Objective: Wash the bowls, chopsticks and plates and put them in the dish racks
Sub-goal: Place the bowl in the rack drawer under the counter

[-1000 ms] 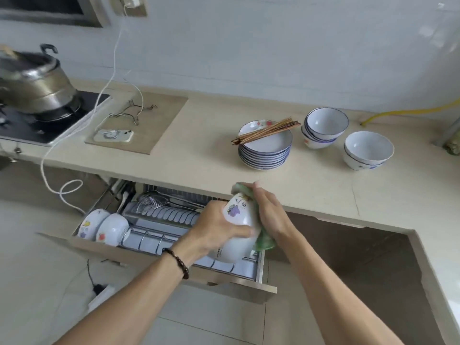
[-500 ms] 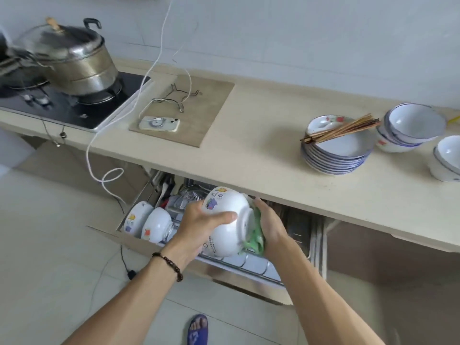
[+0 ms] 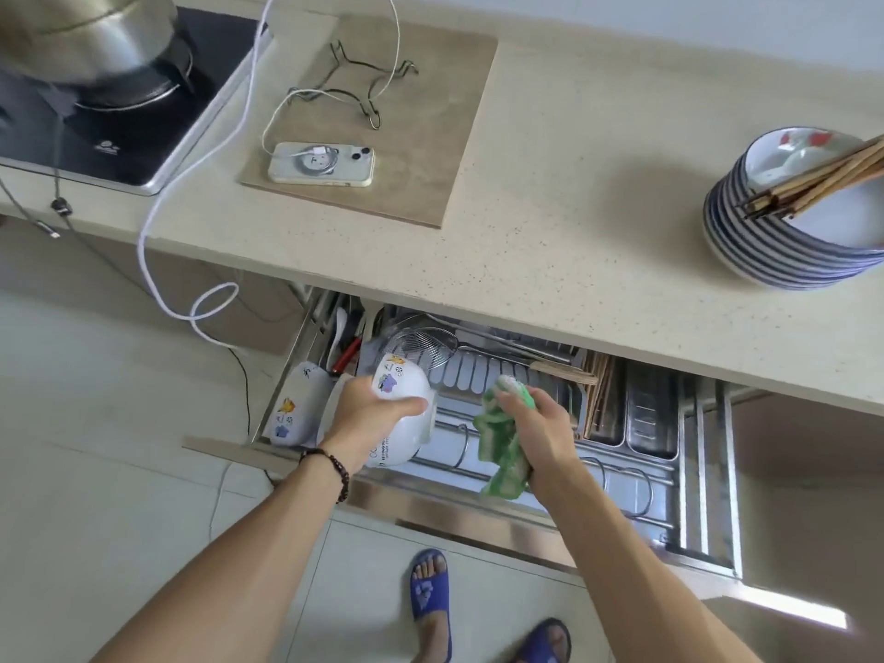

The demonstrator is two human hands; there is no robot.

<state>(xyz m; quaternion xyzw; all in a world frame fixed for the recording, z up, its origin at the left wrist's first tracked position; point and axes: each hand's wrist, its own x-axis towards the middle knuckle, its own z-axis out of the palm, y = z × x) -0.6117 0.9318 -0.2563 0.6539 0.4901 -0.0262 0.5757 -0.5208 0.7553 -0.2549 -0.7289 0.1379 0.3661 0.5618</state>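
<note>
Item 1, far left of the pull-out dish rack (image 3: 617, 495): two white cartoon-print bowls (image 3: 292, 409) already racked on edge, touching each other.

Item 2, just right of them: white ceramic bowl (image 3: 402, 413) with cartoon prints, held tilted on its side above the rack wires. Left hand (image 3: 366, 416), its grip narrow, is curled over the outer wall with the thumb along the side. Judged rigid, breakable, moderately heavy and possibly slick if wet; best taken across wall and rim, as here, and set down gently on edge beside the racked pair.

Item 3, right of the bowl and apart from it: green dishcloth (image 3: 502, 447), soft and limp, bunched in the grip of the right hand (image 3: 540, 430), hanging below the fist over the rack.

Item 4, right section of the rack: chopsticks (image 3: 598, 399) stored in a compartment; steel trays beside them.

Item 5, far right on the desk (image 3: 574, 222), well apart from both hands: stack of blue-rimmed plates (image 3: 784, 246) with loose chopsticks (image 3: 823, 179) lying across the top plate. Not yet racked; the chopsticks look light and liable to roll off if the stack is lifted.
</note>
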